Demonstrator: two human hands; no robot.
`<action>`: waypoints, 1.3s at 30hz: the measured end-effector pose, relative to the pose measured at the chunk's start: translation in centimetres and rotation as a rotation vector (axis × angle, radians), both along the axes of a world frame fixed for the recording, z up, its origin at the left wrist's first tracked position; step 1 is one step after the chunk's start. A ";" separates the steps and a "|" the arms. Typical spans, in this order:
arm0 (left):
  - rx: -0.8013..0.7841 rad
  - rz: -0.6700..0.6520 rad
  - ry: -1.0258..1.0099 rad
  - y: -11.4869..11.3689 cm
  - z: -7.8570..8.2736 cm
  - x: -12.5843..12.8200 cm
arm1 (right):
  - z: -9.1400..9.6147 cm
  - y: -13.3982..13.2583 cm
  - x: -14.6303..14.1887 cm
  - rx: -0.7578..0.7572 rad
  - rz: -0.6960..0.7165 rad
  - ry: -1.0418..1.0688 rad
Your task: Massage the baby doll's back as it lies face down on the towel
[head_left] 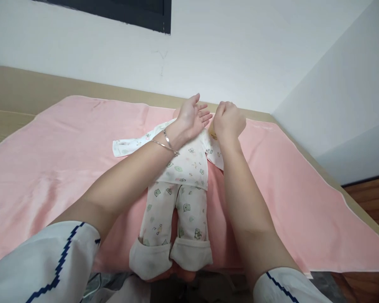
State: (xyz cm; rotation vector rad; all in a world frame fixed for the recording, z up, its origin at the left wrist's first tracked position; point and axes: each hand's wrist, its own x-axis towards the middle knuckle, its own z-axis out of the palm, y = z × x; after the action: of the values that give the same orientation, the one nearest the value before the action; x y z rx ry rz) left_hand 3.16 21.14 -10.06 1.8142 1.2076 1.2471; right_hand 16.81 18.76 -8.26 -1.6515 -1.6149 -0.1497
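Pink cloth (284, 202) spread; from my feed, the small dressed figure (186, 198) reaches its near edge. Top and trousers look on, cuffs up; what's left I can't tell. Left hand (194, 120) open, empty; right hand (230, 120) clenched (contents hidden).

No legible text, labels, numbers or signs.
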 end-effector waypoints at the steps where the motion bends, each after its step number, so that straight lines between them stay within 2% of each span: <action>1: -0.044 -0.041 -0.034 0.7 0.0 0.3 | -0.3 0.1 -0.1 0.019 0.000 0.003; 3: -0.147 -0.110 -0.115 1.5 0.3 0.8 | -0.8 0.1 -0.1 0.040 0.006 -0.002; 8: -0.267 -0.153 -0.246 1.4 1.4 1.5 | -1.0 0.0 -0.1 0.018 -0.006 0.003; 12: -0.304 -0.142 -0.346 1.3 2.0 1.7 | -0.6 -0.5 -0.8 -0.012 -0.025 0.006; 17: -0.362 -0.161 -0.366 0.5 2.5 1.3 | -0.6 -1.0 -1.1 0.005 0.013 -0.022; 22: -0.483 -0.202 -0.383 -3.2 4.3 -0.5 | -1.0 -0.8 -0.9 0.043 0.016 -0.025; 26: -0.666 -0.293 -0.697 -7.4 6.3 -3.5 | -1.2 -0.8 -1.4 0.036 -0.013 -0.032; 30: -0.782 -0.294 -1.062 -10.5 8.3 -6.3 | -1.1 -1.1 -1.9 0.024 -0.035 -0.028; 34: -0.751 -0.284 -1.244 -12.0 10.1 -8.1 | -1.0 -1.2 -1.5 0.021 -0.006 -0.017; 39: -0.741 -0.328 -1.272 -14.4 12.0 -8.2 | -0.1 -0.8 -0.4 -0.057 0.067 0.001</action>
State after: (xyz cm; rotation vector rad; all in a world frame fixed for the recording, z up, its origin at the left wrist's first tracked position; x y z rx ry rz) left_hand -5.09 6.72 1.94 0.4130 0.4531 1.1637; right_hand 16.41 17.95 -8.34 -1.6378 -1.6855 -0.0691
